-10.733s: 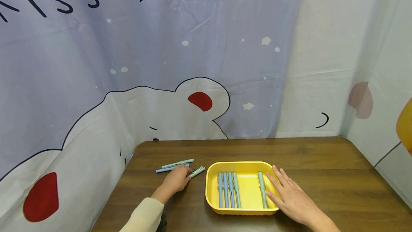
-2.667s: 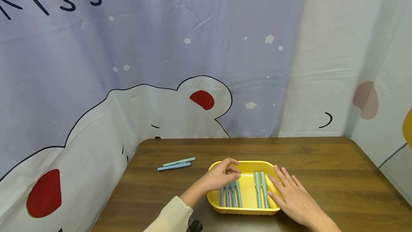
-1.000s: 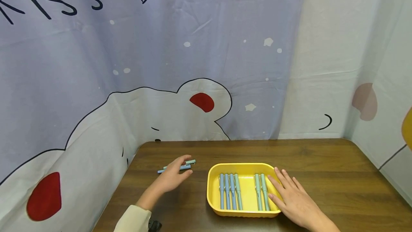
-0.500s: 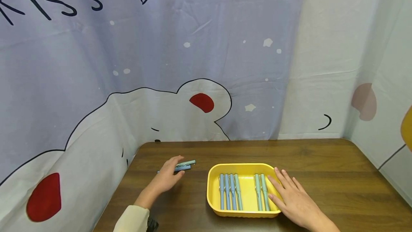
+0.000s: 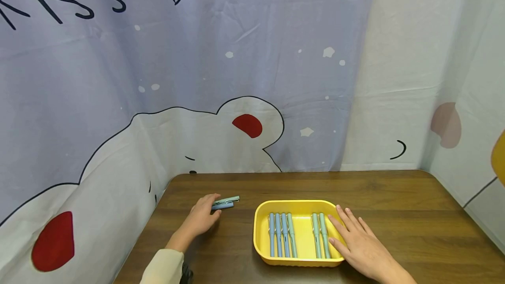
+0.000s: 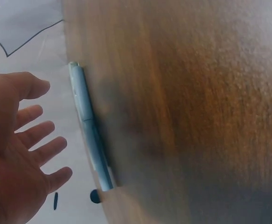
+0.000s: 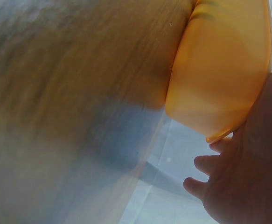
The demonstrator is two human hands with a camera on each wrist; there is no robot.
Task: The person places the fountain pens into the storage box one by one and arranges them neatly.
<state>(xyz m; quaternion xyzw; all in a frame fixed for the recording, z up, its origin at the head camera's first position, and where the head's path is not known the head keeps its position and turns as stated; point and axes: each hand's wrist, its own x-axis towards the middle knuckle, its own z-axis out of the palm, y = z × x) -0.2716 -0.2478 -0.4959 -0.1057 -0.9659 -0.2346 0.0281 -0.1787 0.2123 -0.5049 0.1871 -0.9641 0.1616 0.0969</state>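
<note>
My left hand (image 5: 197,219) hovers at the near-left end of two capped pens on the table, one light green (image 5: 232,199) and one blue (image 5: 225,205). Its fingers are spread and hold nothing. The left wrist view shows a gap between that hand (image 6: 14,144) and the blue pen (image 6: 93,133). A yellow tray (image 5: 297,262) holds three blue pens (image 5: 278,236) and a green one (image 5: 292,236) in a row at its left. Two more green pens (image 5: 317,236) lie toward its right side. Straight fingers of my right hand (image 5: 360,244) rest at the tray's right rim.
The brown wooden table (image 5: 394,196) has rounded far corners. Behind it hangs a printed curtain (image 5: 307,78), close to the far edge. In the right wrist view the tray's outer wall (image 7: 219,60) stands beside the right hand.
Earlier, my left hand gripped a green pen on the table; a second green pen now lies at the tray's right. The hand has since moved from the tray leftward to the two remaining pens.
</note>
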